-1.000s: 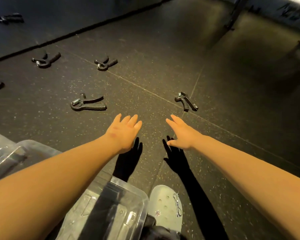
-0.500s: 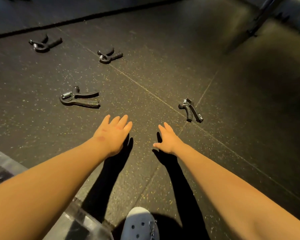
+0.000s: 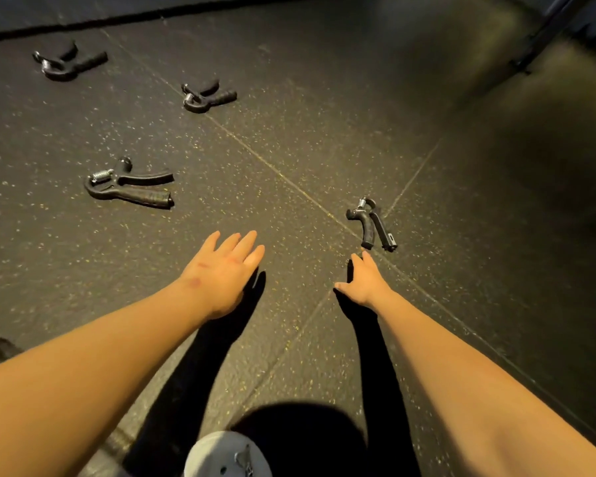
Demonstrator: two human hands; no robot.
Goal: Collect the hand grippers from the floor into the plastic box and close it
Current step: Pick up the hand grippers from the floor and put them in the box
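Just beyond the right hand point(image 3: 362, 285), at one o'clock from its fingertips, the nearest hand gripper point(image 3: 372, 223) is lying on the speckled rubber floor point(image 3: 324, 132). It is black and V-shaped, its handles pointing back toward the person and a metal spring at its far end. The right hand is being held out straight-fingered, gripping nothing. The left hand point(image 3: 222, 270) is being stretched flat, likewise empty. From it, a second gripper point(image 3: 128, 185) is lying at ten o'clock, a third gripper point(image 3: 207, 96) at twelve and a fourth gripper point(image 3: 68, 62) at eleven. A pale shoe point(image 3: 221, 456) is being shown at six.
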